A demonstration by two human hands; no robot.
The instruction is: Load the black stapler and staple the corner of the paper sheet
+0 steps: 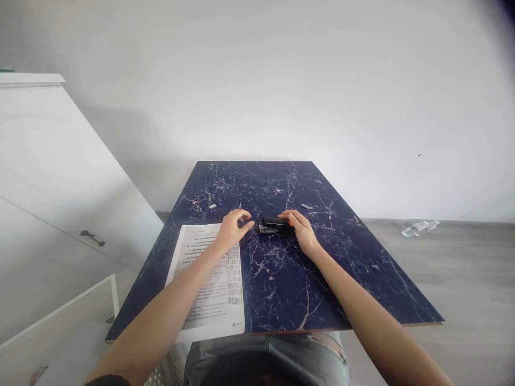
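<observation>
A black stapler [276, 224] is being steadied near the middle of the dark marbled table [281, 284], between the two hands. The fingers of the right hand [302, 231] are closed over its right end, where a small orange part shows. The left hand [232, 228] is held just beside its left end, with the fingers loosely curled and nothing seen in them. Whether they touch the stapler cannot be told.

A printed sheet of paper [209, 279] lies under the left forearm, apart from the stapler. Before anything is fed in, the sheet would have to be brought to the stapler's mouth, and a firmer hold would be needed.

The stapler's mouth is too small to make out. Two small pale bits [212, 206] [306, 206] further back cannot be identified. The print cannot be read.
</observation>
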